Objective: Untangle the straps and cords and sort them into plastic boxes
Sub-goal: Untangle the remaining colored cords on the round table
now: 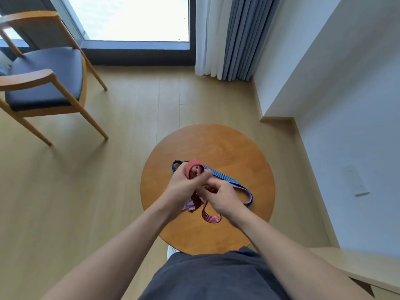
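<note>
Over a small round wooden table (233, 148), my left hand (184, 187) grips a red strap (193, 166) whose loop stands up above the fingers. More of the red strap hangs below the hands, ending in a striped loop on the tabletop. My right hand (220, 197) sits right beside the left, its fingers curled and pinching the straps where they cross. A blue strap (225, 177) runs from behind the left hand across the table to the right, joining a purple strap (249, 197) that loops back under my right hand. No plastic boxes are in view.
A wooden armchair with a dark seat (45, 76) stands on the floor at the far left. Curtains (229, 37) hang by the window at the back. A white wall and a low ledge (357, 269) run along the right side.
</note>
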